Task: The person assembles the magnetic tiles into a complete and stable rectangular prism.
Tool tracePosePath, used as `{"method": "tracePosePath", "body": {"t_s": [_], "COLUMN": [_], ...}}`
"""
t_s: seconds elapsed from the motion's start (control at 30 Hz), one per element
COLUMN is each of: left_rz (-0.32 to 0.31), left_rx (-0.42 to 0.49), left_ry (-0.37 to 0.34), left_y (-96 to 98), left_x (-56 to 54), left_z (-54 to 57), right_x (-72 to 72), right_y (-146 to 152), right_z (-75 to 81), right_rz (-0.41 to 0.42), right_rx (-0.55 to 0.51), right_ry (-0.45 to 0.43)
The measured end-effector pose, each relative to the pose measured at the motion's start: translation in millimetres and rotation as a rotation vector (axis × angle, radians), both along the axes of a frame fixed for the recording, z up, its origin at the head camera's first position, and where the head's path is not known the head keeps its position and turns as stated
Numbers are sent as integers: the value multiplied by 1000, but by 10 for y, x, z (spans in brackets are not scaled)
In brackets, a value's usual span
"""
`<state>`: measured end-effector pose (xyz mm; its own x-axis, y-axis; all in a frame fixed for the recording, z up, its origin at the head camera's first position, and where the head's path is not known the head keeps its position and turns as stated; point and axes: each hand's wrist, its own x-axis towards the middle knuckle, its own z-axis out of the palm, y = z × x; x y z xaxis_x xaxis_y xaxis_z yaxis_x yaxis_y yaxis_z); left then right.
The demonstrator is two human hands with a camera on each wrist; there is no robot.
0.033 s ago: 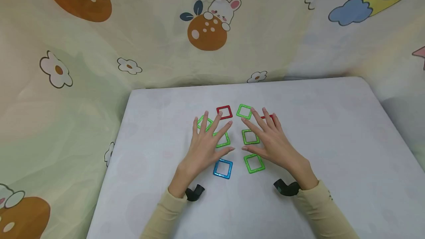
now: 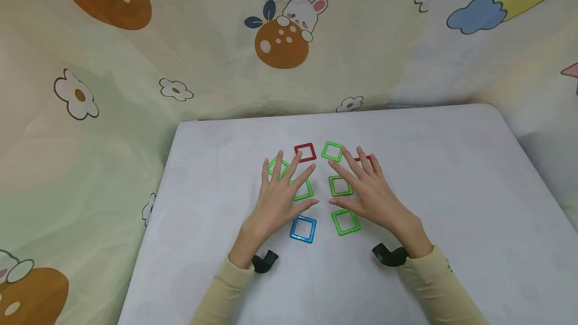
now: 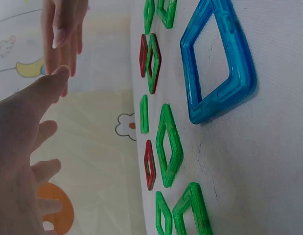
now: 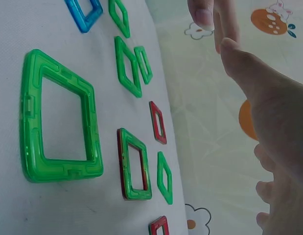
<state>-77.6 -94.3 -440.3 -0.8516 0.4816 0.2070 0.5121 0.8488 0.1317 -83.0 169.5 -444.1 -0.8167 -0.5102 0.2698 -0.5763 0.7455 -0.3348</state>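
Both hands hover palm down with fingers spread above square frame-shaped magnetic tiles, holding nothing. My left hand [image 2: 280, 197] is over a green tile [image 2: 303, 197] and another green tile [image 2: 286, 164], partly covering both; a red tile [image 2: 303, 145] lies just beyond its fingertips and a blue tile [image 2: 294, 227] nearer me. Beneath my right hand [image 2: 377, 197], a red tile [image 2: 356, 159] is mostly hidden. Left of that hand lie a back green tile [image 2: 324, 150], a middle green tile [image 4: 124, 164] with red showing beneath it, and a front green tile [image 4: 60, 169].
A white-covered table [image 2: 451, 174] carries the tiles. Behind and beside it hangs a printed curtain [image 2: 217, 39] with rabbits, flowers and a moon. Black wrist cameras, left [image 2: 265, 262] and right [image 2: 389, 256], sit at the sleeve cuffs.
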Motion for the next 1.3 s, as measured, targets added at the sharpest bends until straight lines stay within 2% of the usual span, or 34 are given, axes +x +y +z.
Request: {"method": "tracePosePath", "body": {"t_s": [0.2, 0.33, 0.47, 0.67, 0.83, 1.0, 1.3], "left_rz": [0, 3, 5, 6, 9, 4, 4], "left_rx": [14, 31, 66, 114, 138, 135, 91], "left_ry": [5, -16, -74, -200, -232, -263, -293], "left_y": [-18, -31, -31, -3, 13, 34, 71], "left_x": [16, 19, 1, -41, -78, -121, -174], "left_z": [4, -15, -58, -149, -219, -290, -376], "right_x": [29, 46, 58, 48, 15, -35, -114], "right_y": [-4, -12, -13, -19, -35, -49, -101], "right_z": [-5, -17, -25, -46, -97, -178, -275], "right_rz": [0, 1, 7, -15, -26, -34, -46], "right_rx": [1, -26, -62, -69, -63, -35, 7], "right_ry": [0, -22, -53, -98, -158, -160, -215]}}
